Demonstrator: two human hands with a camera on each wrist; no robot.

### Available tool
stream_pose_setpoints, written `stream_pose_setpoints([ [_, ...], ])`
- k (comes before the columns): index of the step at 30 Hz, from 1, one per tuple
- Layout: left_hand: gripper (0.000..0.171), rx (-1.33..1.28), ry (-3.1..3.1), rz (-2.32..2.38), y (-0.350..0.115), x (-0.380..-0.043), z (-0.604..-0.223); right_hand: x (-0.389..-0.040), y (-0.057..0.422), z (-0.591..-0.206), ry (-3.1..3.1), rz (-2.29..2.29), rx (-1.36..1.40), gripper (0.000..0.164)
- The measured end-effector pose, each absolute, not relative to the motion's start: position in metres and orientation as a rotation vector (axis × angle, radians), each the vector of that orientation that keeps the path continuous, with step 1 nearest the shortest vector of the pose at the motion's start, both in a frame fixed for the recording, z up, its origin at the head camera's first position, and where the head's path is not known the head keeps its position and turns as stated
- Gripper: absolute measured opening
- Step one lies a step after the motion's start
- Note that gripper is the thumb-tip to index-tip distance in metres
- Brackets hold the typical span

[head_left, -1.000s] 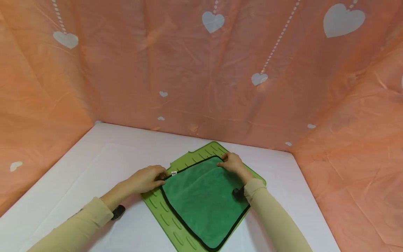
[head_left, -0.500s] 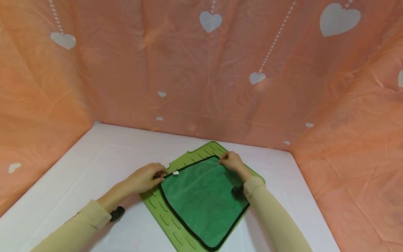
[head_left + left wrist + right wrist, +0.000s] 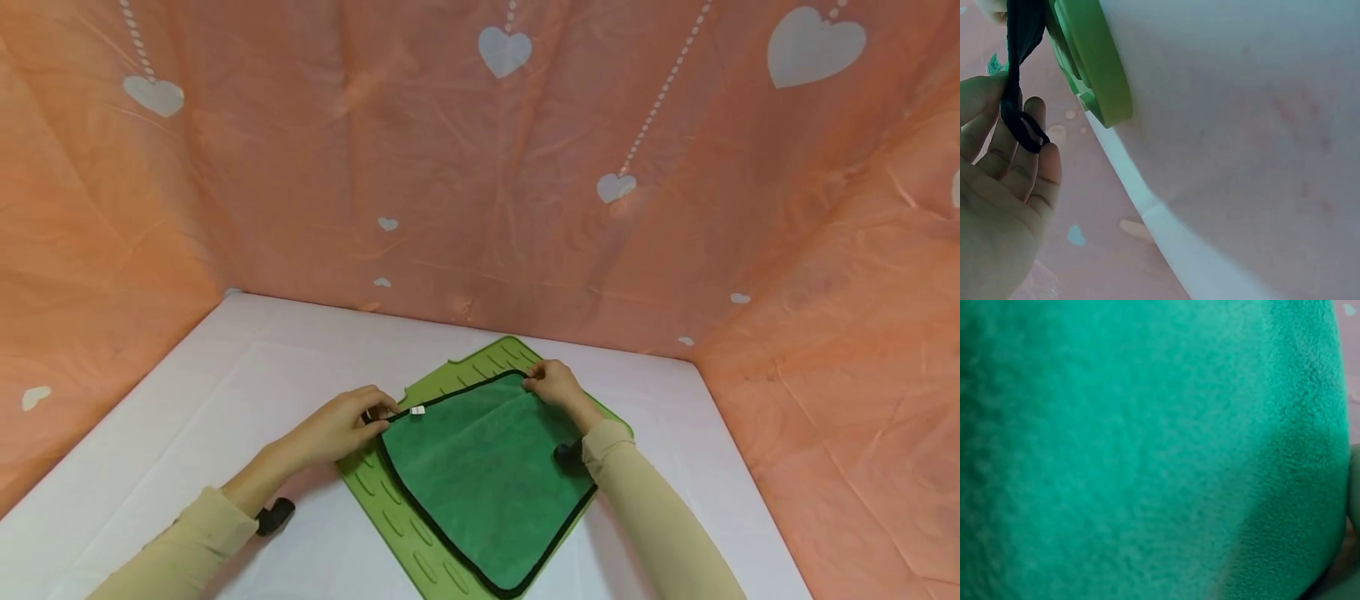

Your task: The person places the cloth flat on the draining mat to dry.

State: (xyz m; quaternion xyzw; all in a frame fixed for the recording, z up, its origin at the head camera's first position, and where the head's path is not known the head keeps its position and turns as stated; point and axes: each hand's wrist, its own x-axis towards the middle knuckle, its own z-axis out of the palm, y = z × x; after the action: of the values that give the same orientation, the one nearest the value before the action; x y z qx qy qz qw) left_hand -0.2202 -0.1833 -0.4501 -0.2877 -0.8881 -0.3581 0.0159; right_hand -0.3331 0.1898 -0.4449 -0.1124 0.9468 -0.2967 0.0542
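A green plush towel (image 3: 480, 492) with black edging and a small white tag (image 3: 417, 411) lies spread over a lime-green ridged mat (image 3: 378, 496). My left hand (image 3: 347, 425) pinches its left far corner between thumb and fingers. In the left wrist view, a black loop (image 3: 1021, 128) at that corner hangs against the fingers of my left hand (image 3: 1000, 206). At the opposite far corner, my right hand (image 3: 553, 385) pinches the black edge. Towel pile (image 3: 1147, 450) fills most of the right wrist view, with only part of the right hand (image 3: 1354, 494) showing at its right border.
The mat rests at an angle on a white-covered table (image 3: 300, 367). Peach curtains (image 3: 450, 167) with pale hearts enclose the table on the back and both sides. Black wrist cameras, such as the left one (image 3: 275, 517), stick out below the sleeves.
My left hand has shifted slightly left, drawing the towel's left corner with it. My right fingers have come together at the far corner, where they were more spread before.
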Motion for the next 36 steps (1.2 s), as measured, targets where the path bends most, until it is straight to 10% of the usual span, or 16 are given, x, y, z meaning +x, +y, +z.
stream_pose_setpoints([
  [16,0.023,-0.901,-2.741,-1.073,-0.189,-0.220,-0.447,-0.363,0.159,-0.437,3.032,-1.374,-0.381,0.019],
  [36,0.028,-0.782,-2.849,-0.434,-0.166,-0.211,-0.454,-0.371,0.144,-0.455,3.015,-0.691,-0.707,0.031],
])
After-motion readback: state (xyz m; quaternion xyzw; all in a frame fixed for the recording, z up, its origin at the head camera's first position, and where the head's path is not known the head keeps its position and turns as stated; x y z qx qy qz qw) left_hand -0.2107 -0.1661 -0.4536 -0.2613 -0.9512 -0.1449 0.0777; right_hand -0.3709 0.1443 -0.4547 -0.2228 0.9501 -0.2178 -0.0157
